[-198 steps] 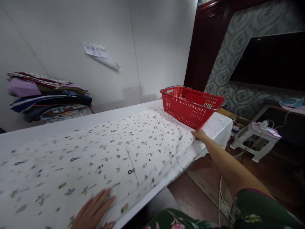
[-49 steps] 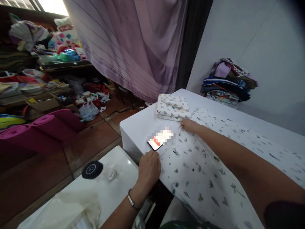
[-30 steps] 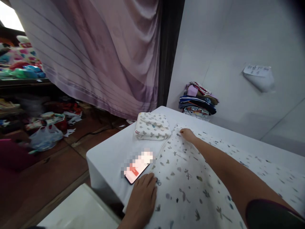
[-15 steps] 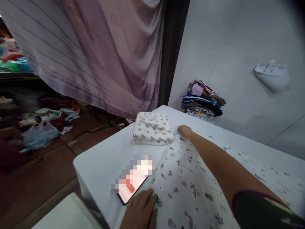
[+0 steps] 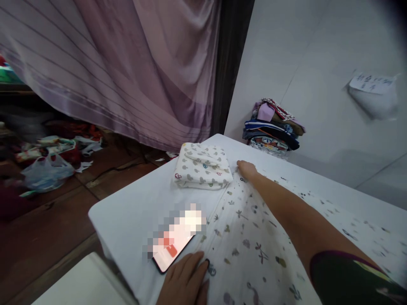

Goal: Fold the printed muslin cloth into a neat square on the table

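Observation:
A white cloth (image 5: 254, 241) printed with small dark figures lies spread over the white table (image 5: 133, 216). My left hand (image 5: 186, 281) rests flat on its near corner, fingers stretched out, beside a lit phone (image 5: 173, 245). My right hand (image 5: 246, 168) reaches across to the cloth's far corner and presses or pinches it there; its fingertips are too small to read clearly. A folded white cloth with heart prints (image 5: 202, 170) sits just left of that hand.
A stack of folded coloured fabrics (image 5: 273, 129) stands at the table's far end against the white wall. A purple curtain (image 5: 127, 72) hangs on the left. Bags and clutter (image 5: 47, 169) lie on the brown floor. A paper note (image 5: 372, 82) is stuck to the wall.
Both hands have stayed on the cloth's left-end corners over the last second while the view shifted slightly. Earlier I was at the other end, beside a red basket.

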A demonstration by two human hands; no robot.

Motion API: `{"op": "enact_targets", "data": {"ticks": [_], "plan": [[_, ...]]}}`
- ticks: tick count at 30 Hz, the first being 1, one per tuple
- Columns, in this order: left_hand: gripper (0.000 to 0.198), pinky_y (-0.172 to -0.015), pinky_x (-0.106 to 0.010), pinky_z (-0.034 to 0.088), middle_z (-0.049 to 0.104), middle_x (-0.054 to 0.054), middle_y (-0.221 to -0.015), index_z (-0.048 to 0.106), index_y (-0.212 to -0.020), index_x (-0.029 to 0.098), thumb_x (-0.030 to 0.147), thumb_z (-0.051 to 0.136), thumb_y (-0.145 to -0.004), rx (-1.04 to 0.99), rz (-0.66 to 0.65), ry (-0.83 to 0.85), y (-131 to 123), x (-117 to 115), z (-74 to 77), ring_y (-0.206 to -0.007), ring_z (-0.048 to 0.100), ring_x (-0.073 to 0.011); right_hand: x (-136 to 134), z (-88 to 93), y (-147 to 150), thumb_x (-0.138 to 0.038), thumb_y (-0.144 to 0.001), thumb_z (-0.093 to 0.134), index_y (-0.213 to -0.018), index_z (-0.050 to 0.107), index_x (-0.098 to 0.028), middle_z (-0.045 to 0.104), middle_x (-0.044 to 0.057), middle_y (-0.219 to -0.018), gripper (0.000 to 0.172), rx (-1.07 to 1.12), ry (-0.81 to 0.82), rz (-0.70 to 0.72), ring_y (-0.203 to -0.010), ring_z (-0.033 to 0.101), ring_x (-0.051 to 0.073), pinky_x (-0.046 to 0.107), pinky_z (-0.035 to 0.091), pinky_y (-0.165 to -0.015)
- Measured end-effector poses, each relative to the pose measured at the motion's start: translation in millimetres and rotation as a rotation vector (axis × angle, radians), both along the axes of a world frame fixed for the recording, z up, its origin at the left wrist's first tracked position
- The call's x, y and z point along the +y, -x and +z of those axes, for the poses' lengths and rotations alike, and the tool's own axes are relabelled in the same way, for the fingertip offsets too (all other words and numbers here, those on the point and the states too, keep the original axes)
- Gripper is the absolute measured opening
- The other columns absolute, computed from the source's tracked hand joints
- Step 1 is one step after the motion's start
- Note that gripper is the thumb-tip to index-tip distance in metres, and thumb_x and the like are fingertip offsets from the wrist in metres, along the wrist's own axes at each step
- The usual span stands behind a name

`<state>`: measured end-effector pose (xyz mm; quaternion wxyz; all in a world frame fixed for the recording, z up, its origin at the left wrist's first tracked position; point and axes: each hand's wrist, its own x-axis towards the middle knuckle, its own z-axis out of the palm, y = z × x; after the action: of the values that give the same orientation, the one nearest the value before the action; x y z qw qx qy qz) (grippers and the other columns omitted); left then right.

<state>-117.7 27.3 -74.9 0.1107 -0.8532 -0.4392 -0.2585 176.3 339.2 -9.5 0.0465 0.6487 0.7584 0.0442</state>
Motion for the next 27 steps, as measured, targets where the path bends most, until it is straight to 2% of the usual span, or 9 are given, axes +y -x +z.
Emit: {"op": "enact_targets", "data": {"ticks": [4,9,12,15,20,27], "plan": [[0.029,-0.079,-0.031,0.054,0.066,-0.003,-0.113,0.059,-0.11,0.026,0.027,0.054,-0.081,-0.038,0.001,0.048,-4,-3,12.7,-0.098,0.062,-0.0184,-15,5.2,-4,-0.016,-0.09,0.038,-0.111,0.058,-0.019,0.063,0.012,-0.11,0.029,0.086,0.01,0.01,-0.096,0.059,0.022,0.028,0.044,-0.076],[0.029,-0.082,-0.034,0.054,0.065,-0.004,-0.114,0.059,-0.11,0.024,0.023,0.055,-0.081,-0.092,0.005,0.083,-8,-7,23.8,-0.1,0.061,-0.0188,-47,6.9,-3,-0.019,-0.085,0.049,-0.101,0.067,-0.023,0.066,0.002,-0.109,0.024,0.216,0.147,0.219,-0.097,0.059,0.017,0.021,0.042,-0.081],[0.028,-0.082,-0.036,0.053,0.065,-0.005,-0.113,0.06,-0.109,0.024,0.022,0.054,-0.082,-0.123,0.016,0.108,-11,-9,27.8,-0.1,0.061,-0.0195,-55,8.9,6,-0.019,-0.081,0.053,-0.099,0.069,-0.025,0.069,0.001,-0.103,0.025,0.259,0.223,0.302,-0.091,0.061,0.016,0.021,0.043,-0.077],[0.026,-0.083,-0.037,0.053,0.065,-0.005,-0.112,0.061,-0.107,0.024,0.024,0.053,-0.083,-0.146,0.029,0.129,-12,-11,30.7,-0.1,0.061,-0.0202,-56,13.7,14,-0.018,-0.078,0.055,-0.095,0.07,-0.024,0.07,0.002,-0.096,0.023,0.273,0.248,0.321,-0.086,0.062,0.018,0.022,0.043,-0.072],[0.025,-0.085,-0.039,0.053,0.064,-0.006,-0.113,0.063,-0.106,0.024,0.024,0.052,-0.084,-0.156,0.055,0.16,-14,-13,32.5,-0.102,0.06,-0.0211,-61,19.4,16,-0.016,-0.076,0.055,-0.097,0.068,-0.023,0.069,0.001,-0.096,0.026,0.277,0.263,0.334,-0.087,0.061,0.018,0.022,0.043,-0.073],[0.026,-0.089,-0.04,0.051,0.063,-0.005,-0.116,0.063,-0.107,0.025,0.024,0.052,-0.084,-0.159,0.065,0.228,-14,-14,33.5,-0.105,0.058,-0.0209,-61,18.4,19,-0.017,-0.076,0.058,-0.097,0.066,-0.022,0.069,0.001,-0.096,0.023,0.264,0.288,0.278,-0.084,0.061,0.017,0.02,0.043,-0.07]]}}
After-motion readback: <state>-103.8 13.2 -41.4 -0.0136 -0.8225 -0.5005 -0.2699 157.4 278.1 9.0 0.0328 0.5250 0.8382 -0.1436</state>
